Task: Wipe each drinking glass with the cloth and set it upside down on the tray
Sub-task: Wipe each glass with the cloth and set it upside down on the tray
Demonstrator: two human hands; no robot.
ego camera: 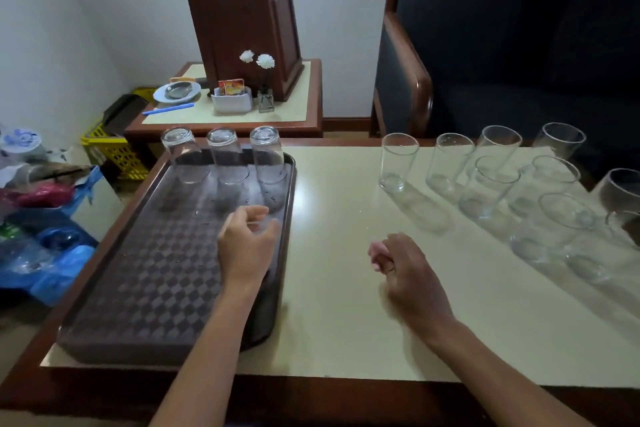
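Three drinking glasses (225, 156) stand upside down in a row along the far edge of the brown checkered tray (145, 288). My left hand (246, 243) hovers over the tray's right side, fingers and thumb curled round a faint, blurred clear glass (268, 224). Over the cream table top (339, 322), my right hand (408, 274) grips a bunched pink cloth (375, 253). Several more glasses (485, 184) stand upright in rows on the right part of the table.
A dark armchair (502, 55) stands behind the table on the right. Behind the tray is a side table (304, 114) with a wooden lamp base, a plate and a small vase. Blue plastic bags (52, 263) and a yellow basket (110, 149) lie on the left.
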